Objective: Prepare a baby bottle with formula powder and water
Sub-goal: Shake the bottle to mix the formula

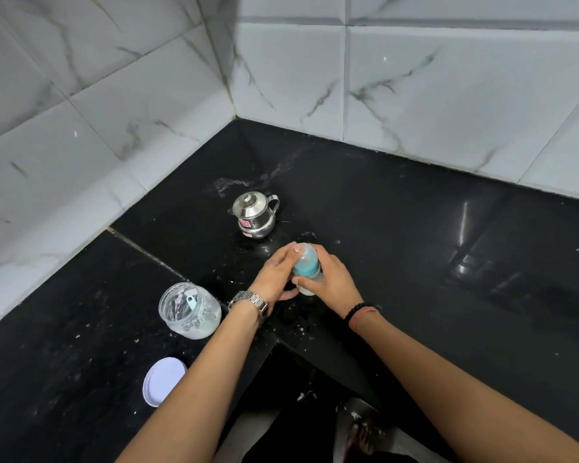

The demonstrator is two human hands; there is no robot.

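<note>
Near centre frame, on the black counter (398, 212), both hands closed around the baby bottle (306, 264). Left hand (276, 274) wrapped over the upper part, thumb up by the clear cap, fingers curled around the side; right hand (331, 279) gripping the lower body, thumb crossing the front just under the teal collar. Probably a split hold for twisting: one hand steadying the base, the other turning or seating the top, or else readying for a shake. Bottle tilted slightly, top pointing toward the upper part of the frame; pale contents faintly showing at the lower end, level impossible to judge.

Just above the hands, a small steel jug (256, 215) with lid on and handle to the right, parked within easy reach, likely the water source. Small red-and-white sticker on its belly, print too small to read. Wet smears on the counter behind it.

Lower left of the hands, an open clear jar (189, 310) with white powder residue on the walls and a scoop inside, left uncapped, presumably for scooping. Its white lid (164, 380) lying flat near the lower left, well apart from the jar.

Metal watch (249, 304) on the left wrist, dark bead bracelet (360, 312) on the right. No readable brand or writing anywhere.
</note>
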